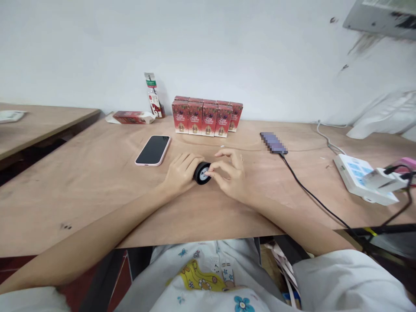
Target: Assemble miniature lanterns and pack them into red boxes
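Left hand (184, 170) clasping black cylinder (197, 174), partly covering it; right hand (230, 176) at its pale face (203, 174), cannot tell if gripping.

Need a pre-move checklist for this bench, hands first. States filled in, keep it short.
1. Left hand gripping the black round part: ok.
2. Right hand at the part's pale face, thumb and index finger together: ok.
3. Something pinched between those fingertips: cannot tell, too small.
4. Pink-edged phone apart from the left hand: ok.
5. Black cable apart from the right hand: ok, it runs off to the right.
6. All red boxes upright: not ok, one lies down at the left rear.
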The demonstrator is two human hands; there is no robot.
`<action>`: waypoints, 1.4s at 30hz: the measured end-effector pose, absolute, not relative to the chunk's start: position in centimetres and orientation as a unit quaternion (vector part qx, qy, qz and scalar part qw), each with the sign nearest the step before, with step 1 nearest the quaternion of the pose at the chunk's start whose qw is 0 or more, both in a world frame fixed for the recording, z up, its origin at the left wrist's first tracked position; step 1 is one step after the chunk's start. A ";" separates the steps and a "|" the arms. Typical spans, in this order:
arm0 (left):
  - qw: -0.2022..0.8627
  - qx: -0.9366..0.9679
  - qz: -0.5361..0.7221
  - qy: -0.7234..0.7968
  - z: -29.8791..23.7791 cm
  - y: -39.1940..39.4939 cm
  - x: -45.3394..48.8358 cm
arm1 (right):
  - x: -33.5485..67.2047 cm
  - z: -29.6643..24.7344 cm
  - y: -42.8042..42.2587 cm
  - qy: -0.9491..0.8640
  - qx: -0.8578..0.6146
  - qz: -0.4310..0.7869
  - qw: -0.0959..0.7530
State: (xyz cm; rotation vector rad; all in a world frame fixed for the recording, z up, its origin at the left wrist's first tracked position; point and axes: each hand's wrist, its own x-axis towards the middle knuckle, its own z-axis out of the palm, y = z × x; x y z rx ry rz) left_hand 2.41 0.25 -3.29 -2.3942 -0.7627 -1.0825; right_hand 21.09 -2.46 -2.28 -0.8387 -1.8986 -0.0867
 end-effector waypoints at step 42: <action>0.179 -0.708 -0.500 -0.465 -1.3 1.9 0.3 | 25.9 -5.0 5.7 -0.782 -0.604 -0.078 0.130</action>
